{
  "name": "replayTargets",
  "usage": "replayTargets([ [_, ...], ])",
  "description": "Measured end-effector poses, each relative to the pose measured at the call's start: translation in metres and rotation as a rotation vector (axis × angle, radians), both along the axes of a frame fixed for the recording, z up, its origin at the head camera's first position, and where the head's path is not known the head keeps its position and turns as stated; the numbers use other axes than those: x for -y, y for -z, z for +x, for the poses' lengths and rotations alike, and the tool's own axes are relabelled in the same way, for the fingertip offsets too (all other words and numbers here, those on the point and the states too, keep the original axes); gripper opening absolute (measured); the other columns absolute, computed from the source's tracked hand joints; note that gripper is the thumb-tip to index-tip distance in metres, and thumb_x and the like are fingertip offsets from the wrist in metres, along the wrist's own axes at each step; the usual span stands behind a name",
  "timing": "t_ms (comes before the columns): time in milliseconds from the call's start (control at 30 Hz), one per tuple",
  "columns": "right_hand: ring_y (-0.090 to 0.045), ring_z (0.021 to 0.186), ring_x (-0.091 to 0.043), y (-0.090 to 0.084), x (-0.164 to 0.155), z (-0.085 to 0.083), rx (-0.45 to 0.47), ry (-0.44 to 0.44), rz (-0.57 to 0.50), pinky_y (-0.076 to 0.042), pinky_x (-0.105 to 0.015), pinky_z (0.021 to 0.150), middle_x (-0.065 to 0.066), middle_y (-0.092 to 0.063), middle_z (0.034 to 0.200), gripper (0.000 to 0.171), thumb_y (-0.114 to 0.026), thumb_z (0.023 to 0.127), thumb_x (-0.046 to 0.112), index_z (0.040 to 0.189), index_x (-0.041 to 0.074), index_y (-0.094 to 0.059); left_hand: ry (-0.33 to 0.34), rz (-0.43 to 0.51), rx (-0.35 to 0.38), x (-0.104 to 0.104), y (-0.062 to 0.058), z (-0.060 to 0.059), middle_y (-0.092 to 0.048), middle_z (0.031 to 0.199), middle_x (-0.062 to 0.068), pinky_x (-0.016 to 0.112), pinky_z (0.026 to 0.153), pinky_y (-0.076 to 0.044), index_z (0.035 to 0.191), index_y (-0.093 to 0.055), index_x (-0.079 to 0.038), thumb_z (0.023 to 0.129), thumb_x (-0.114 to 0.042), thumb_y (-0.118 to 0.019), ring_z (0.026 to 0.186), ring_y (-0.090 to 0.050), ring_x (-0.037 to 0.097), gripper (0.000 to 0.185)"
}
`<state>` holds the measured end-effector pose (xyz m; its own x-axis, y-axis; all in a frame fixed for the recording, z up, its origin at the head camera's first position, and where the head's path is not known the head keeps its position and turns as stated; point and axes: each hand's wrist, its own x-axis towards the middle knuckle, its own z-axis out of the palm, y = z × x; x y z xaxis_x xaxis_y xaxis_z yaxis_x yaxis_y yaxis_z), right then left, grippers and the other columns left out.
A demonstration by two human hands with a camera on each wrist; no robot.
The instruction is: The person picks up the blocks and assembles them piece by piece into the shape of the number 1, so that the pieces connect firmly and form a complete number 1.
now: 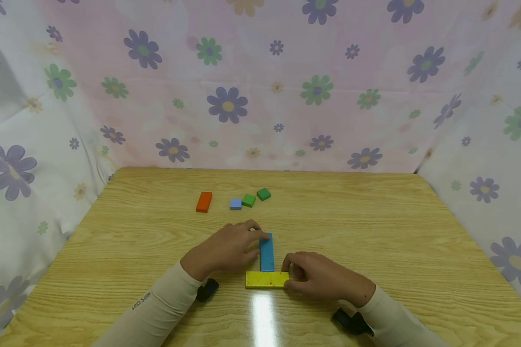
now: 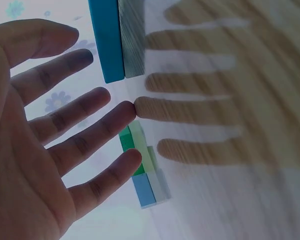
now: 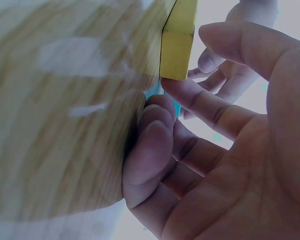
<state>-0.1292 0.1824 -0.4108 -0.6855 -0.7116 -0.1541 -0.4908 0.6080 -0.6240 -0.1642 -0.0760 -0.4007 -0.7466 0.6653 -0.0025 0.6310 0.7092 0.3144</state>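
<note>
A blue rectangular block lies lengthwise away from the person, its near end at the long side of a yellow block; together they form an upside-down T. My left hand is at the left of the blue block, one finger reaching over its far end. The left wrist view shows those fingers spread and nearly straight, with a gap to the blue block. Beside the right end of the yellow block is my right hand, index fingertip at its corner, thumb slightly apart, other fingers loosely curled on the table.
Toward the back of the wooden table lie a red block, a small light-blue block, a light-green block and a darker green one. A flowered cloth hangs behind and at both sides.
</note>
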Motion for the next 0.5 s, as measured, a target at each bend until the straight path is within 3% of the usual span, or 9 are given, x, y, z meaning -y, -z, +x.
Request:
replayTargets([
  [367, -0.05, 0.065, 0.002, -0.0008, 0.0008, 0.0004, 0.008, 0.011, 0.005, -0.047, -0.02, 0.064, 0.014, -0.055, 0.078, 0.019, -0.067, 0.097, 0.033, 0.108, 0.018, -0.064, -0.029, 0.032, 0.056, 0.0039, 0.0002, -0.0049, -0.058, 0.136, 0.003, 0.038, 0.091, -0.052, 0.137, -0.062, -0.025, 0.102, -0.026, -0.056, 0.105, -0.063, 0.018, 0.036],
  [500, -0.05, 0.065, 0.002, -0.0005, 0.0009, 0.0001, 0.01, 0.013, 0.005, -0.047, -0.02, 0.064, 0.013, -0.056, 0.077, 0.018, -0.067, 0.097, 0.033, 0.108, 0.019, -0.064, -0.043, 0.037, 0.088, 0.0053, -0.0004, -0.0058, -0.057, 0.137, 0.003, 0.039, 0.093, -0.052, 0.138, -0.061, -0.024, 0.102, -0.027, -0.055, 0.112, -0.062, 0.02, 0.036],
])
